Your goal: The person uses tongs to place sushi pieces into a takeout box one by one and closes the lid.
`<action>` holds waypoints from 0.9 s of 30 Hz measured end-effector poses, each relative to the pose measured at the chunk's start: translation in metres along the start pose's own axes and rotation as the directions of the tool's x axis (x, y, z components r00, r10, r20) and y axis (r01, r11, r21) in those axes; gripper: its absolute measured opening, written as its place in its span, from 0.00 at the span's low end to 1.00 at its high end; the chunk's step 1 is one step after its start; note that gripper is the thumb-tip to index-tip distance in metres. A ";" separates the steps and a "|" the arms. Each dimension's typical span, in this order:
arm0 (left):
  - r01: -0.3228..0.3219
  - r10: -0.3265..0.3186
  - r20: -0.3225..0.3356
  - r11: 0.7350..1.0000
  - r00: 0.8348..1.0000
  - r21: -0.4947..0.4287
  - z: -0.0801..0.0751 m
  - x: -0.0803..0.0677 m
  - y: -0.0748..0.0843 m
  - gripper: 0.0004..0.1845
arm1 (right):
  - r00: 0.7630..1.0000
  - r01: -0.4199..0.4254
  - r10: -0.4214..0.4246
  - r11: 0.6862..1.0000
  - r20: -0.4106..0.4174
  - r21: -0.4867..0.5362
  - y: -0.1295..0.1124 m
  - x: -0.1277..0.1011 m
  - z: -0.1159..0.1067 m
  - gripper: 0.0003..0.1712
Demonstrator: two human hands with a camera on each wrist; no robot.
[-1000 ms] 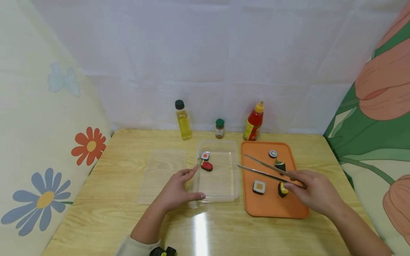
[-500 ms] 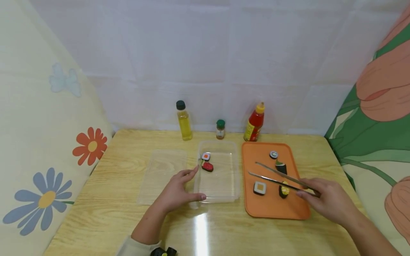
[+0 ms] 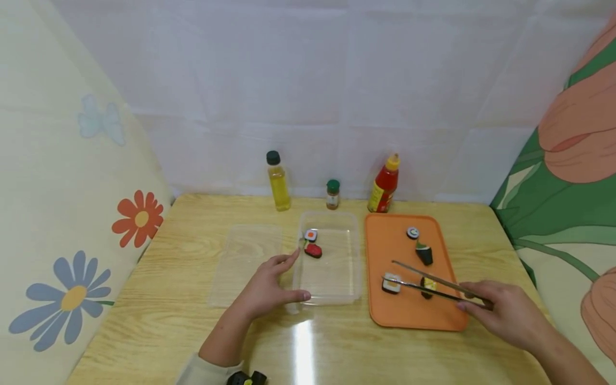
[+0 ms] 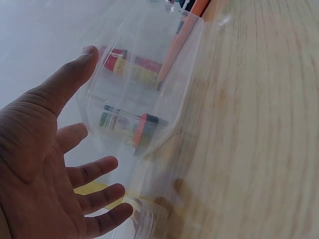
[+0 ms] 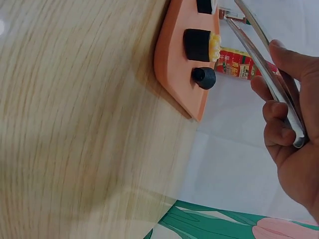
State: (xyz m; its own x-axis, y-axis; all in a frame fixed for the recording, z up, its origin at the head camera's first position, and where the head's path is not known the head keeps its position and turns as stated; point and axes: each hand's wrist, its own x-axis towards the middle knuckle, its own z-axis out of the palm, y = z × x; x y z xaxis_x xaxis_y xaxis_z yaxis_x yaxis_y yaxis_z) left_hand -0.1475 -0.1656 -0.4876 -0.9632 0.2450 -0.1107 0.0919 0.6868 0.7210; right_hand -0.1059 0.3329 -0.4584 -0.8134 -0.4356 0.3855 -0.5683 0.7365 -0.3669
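My right hand (image 3: 510, 310) grips metal tongs (image 5: 261, 64) with their two arms apart. The tong tips hover over or at a square sushi roll (image 3: 391, 289) on the orange tray (image 3: 409, 315); contact cannot be told. Behind the tongs' arms sits a yellow-topped sushi (image 3: 427, 291). Farther back on the tray are a dark hand roll (image 3: 424, 255) and a small round roll (image 3: 412, 232). My left hand (image 3: 267, 289), fingers spread, is at the left side of a clear plastic container (image 3: 353, 267). Inside it lie a red-topped sushi (image 3: 314, 251) and an orange-centred roll (image 3: 310, 235).
A clear lid (image 3: 245, 246) lies left of the container. Along the back stand an oil bottle (image 3: 279, 190), a small green-capped spice jar (image 3: 332, 197) and a red sauce bottle (image 3: 385, 184). A white sheet (image 3: 308, 96) hangs behind the wooden table (image 3: 168, 299).
My right hand has drawn the tongs toward the right and front, so their tips went from the container's right edge to the square sushi roll. My left hand has stayed put.
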 end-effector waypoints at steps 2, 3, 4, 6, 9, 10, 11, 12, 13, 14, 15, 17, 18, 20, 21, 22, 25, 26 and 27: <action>-0.001 0.001 0.002 1.000 1.000 0.003 0.000 0.000 0.000 0.57 | 1.000 -0.002 0.002 1.000 0.010 0.001 0.001 -0.003 -0.001 0.22; -0.002 0.002 0.002 1.000 1.000 0.003 0.000 0.000 0.001 0.57 | 1.000 -0.003 0.003 1.000 0.015 0.000 0.001 -0.004 -0.001 0.22; -0.003 0.003 0.002 1.000 1.000 0.005 0.000 0.001 0.001 0.57 | 1.000 -0.004 0.004 1.000 0.020 0.002 0.001 -0.004 -0.001 0.22; -0.003 0.003 -0.001 1.000 1.000 0.009 -0.001 0.001 0.001 0.57 | 1.000 -0.008 0.007 1.000 0.030 0.010 0.002 -0.006 -0.002 0.22; -0.003 0.003 -0.005 1.000 1.000 0.017 -0.001 0.002 0.000 0.57 | 0.999 -0.015 0.014 1.000 0.045 0.011 0.003 -0.007 -0.001 0.22; -0.002 0.002 -0.006 1.000 1.000 0.020 -0.002 0.002 0.000 0.57 | 0.998 -0.019 0.018 1.000 0.052 0.016 0.004 -0.007 -0.001 0.22; 0.000 0.001 -0.007 1.000 1.000 0.020 -0.002 0.003 0.000 0.57 | 0.998 -0.026 0.025 0.999 0.063 0.020 0.004 -0.008 -0.001 0.22; 0.001 -0.001 -0.005 1.000 1.000 0.020 -0.001 0.003 0.000 0.57 | 0.997 -0.034 0.032 0.999 0.072 0.022 0.004 -0.008 -0.001 0.22; 0.002 -0.002 -0.002 1.000 1.000 0.019 -0.001 0.003 0.000 0.57 | 0.996 -0.040 0.038 0.999 0.082 0.021 0.004 -0.008 -0.001 0.21; 0.004 -0.004 0.000 1.000 1.000 0.016 -0.001 0.003 -0.001 0.57 | 0.994 -0.048 0.046 0.999 0.095 0.018 0.004 -0.009 0.000 0.21; 0.005 -0.005 0.002 1.000 1.000 0.014 -0.001 0.003 -0.001 0.57 | 0.993 -0.056 0.054 0.998 0.105 0.016 0.004 -0.009 0.000 0.21; 0.007 -0.007 0.005 1.000 1.000 0.010 0.000 0.003 -0.001 0.57 | 0.991 -0.069 0.067 0.998 0.116 0.013 0.004 -0.009 0.000 0.20; 0.007 -0.007 0.006 1.000 1.000 0.009 0.000 0.002 -0.001 0.56 | 0.991 -0.071 0.070 0.997 0.116 0.005 0.004 -0.009 0.000 0.21; 0.007 -0.007 0.004 1.000 1.000 0.008 0.000 0.002 -0.001 0.56 | 0.990 -0.078 0.078 0.997 0.118 -0.007 0.005 -0.009 0.000 0.20; 0.007 -0.007 0.003 1.000 1.000 0.008 0.000 0.002 -0.001 0.56 | 0.990 -0.080 0.080 0.997 0.117 -0.011 0.004 -0.009 -0.001 0.20; 0.007 -0.007 0.003 1.000 1.000 0.008 0.001 0.002 -0.001 0.56 | 0.990 -0.080 0.081 0.997 0.116 -0.016 0.004 -0.010 -0.001 0.20; 0.009 -0.009 0.003 1.000 1.000 0.007 0.001 0.002 -0.001 0.56 | 0.991 -0.074 0.077 0.997 0.113 -0.029 0.004 -0.010 0.000 0.20; 0.008 -0.008 0.003 1.000 1.000 0.005 0.001 0.002 -0.001 0.57 | 0.991 -0.069 0.072 0.997 0.109 -0.033 0.005 -0.011 0.000 0.20; 0.008 -0.008 0.003 1.000 1.000 0.004 0.001 0.002 -0.001 0.57 | 0.992 -0.062 0.066 0.997 0.105 -0.035 0.005 -0.011 0.000 0.20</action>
State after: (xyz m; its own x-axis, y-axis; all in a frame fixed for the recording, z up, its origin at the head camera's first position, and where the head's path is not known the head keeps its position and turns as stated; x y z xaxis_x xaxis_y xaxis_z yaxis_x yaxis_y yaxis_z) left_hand -0.1492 -0.1652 -0.4896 -0.9631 0.2418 -0.1186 0.0851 0.6911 0.7177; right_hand -0.0993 0.3413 -0.4643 -0.8576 -0.4380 0.2697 -0.5117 0.7799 -0.3604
